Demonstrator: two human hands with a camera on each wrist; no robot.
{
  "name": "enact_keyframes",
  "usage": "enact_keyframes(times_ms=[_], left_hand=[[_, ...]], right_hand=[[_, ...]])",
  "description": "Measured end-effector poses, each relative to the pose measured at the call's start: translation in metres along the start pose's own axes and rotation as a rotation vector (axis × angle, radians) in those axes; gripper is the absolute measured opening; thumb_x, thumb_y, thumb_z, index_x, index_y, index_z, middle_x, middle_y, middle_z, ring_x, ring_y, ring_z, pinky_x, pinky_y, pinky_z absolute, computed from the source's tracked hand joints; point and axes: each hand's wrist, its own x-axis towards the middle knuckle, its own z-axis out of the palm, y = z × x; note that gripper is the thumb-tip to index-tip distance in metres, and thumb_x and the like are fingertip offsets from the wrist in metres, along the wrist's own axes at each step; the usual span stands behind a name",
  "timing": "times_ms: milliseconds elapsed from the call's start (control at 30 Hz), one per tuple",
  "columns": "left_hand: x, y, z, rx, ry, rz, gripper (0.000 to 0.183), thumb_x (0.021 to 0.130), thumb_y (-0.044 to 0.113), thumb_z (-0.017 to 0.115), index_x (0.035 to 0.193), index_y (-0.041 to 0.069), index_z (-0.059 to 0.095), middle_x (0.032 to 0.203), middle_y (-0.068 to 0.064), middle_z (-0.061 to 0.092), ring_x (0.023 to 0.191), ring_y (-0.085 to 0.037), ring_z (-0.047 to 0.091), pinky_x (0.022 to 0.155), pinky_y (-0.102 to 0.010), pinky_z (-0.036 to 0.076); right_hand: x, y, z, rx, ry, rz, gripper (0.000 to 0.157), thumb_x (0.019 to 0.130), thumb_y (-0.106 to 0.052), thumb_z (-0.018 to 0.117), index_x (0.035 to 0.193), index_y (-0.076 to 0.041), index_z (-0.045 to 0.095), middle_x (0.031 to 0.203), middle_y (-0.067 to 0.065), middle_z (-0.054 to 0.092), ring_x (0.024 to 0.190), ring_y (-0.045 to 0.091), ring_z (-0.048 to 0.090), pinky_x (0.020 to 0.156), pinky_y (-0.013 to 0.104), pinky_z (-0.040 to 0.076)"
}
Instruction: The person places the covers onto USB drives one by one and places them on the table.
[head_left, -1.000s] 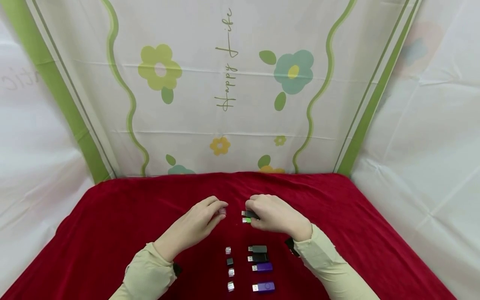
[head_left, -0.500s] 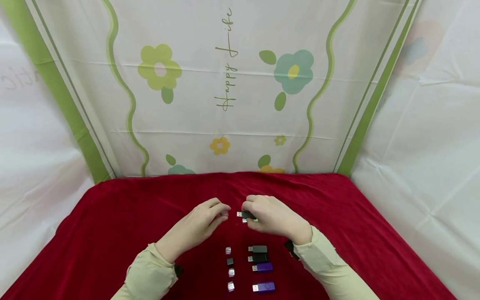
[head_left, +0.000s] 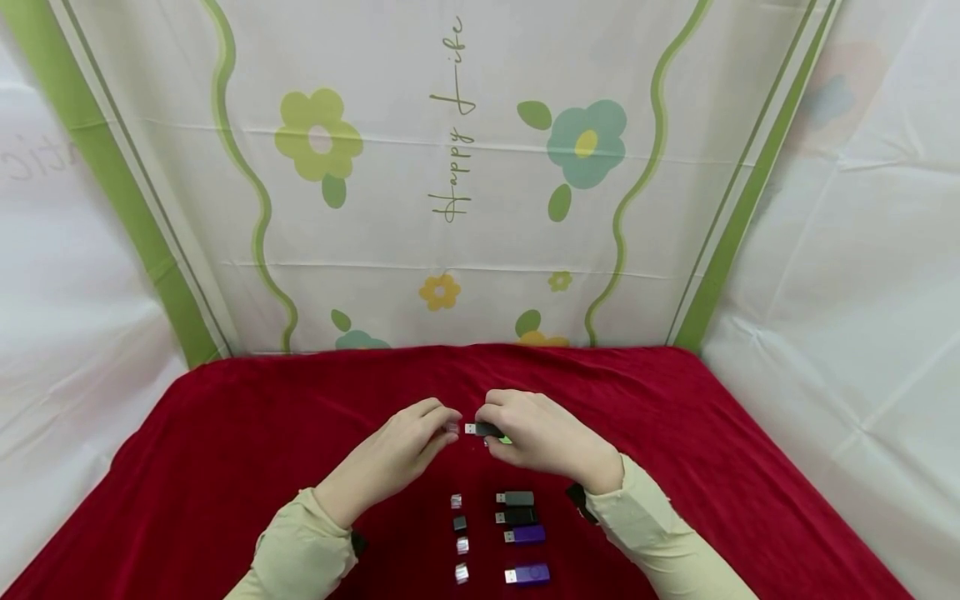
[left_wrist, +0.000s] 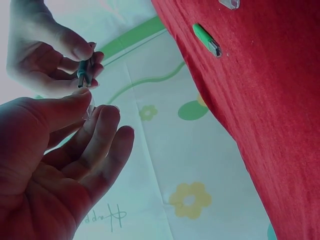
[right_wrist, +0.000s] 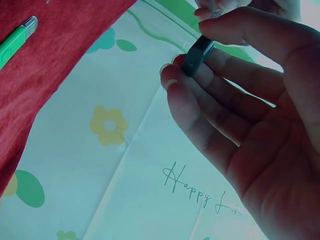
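Note:
My left hand (head_left: 401, 446) pinches a small clear cap (left_wrist: 89, 111) between thumb and fingertips. Facing it, my right hand (head_left: 543, 433) holds a dark USB stick (right_wrist: 199, 54) by its body, the metal plug pointing left toward the cap. In the head view a narrow gap lies between plug and cap. Under the right hand, a green USB stick (left_wrist: 206, 39) lies on the red cloth, mostly covered by the fingers in the head view.
Nearer on the red cloth (head_left: 262, 425) lie a grey USB stick (head_left: 517, 498), a black one (head_left: 517, 517) and two purple ones, the nearest (head_left: 528, 574) set apart. To their left runs a column of clear caps (head_left: 462, 573) and one black cap (head_left: 460, 523). A printed curtain (head_left: 465, 317) stands behind.
The right hand has brought the dark USB stick leftward, away from above the green one. The left hand has shifted slightly right with the clear cap, so plug and cap are closer.

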Motion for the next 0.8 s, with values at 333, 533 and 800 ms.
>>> enact_keyframes(times_ms=[333, 533, 800], left_hand=[[0.0010, 0.0012, 0.0004, -0.017, 0.024, 0.032, 0.022, 0.085, 0.000, 0.076, 0.104, 0.000, 0.066, 0.094, -0.002, 0.061, 0.077, -0.009, 0.054, 0.070, -0.016, 0.048], [0.0012, 0.0018, 0.0008, -0.015, 0.017, 0.027, 0.022, 0.085, 0.001, 0.076, 0.105, 0.001, 0.066, 0.094, -0.003, 0.062, 0.078, -0.009, 0.054, 0.070, -0.016, 0.048], [0.0011, 0.0019, 0.0014, -0.007, 0.011, 0.014, 0.023, 0.086, 0.003, 0.075, 0.107, 0.001, 0.065, 0.094, -0.003, 0.061, 0.077, -0.009, 0.053, 0.070, -0.018, 0.048]], right_hand=[[0.0004, -0.0001, 0.0019, -0.010, 0.023, -0.009, 0.016, 0.076, -0.001, 0.075, 0.079, -0.012, 0.063, 0.073, -0.007, 0.045, 0.060, 0.005, 0.040, 0.054, 0.015, 0.037], [0.0011, -0.0005, 0.0032, 0.001, 0.015, -0.005, 0.013, 0.077, -0.003, 0.073, 0.080, -0.012, 0.064, 0.074, -0.007, 0.046, 0.061, 0.005, 0.041, 0.055, 0.015, 0.038], [0.0014, -0.0020, 0.0027, 0.010, 0.023, -0.019, 0.012, 0.077, -0.003, 0.072, 0.082, -0.011, 0.065, 0.076, -0.007, 0.047, 0.062, 0.005, 0.041, 0.056, 0.015, 0.039]])
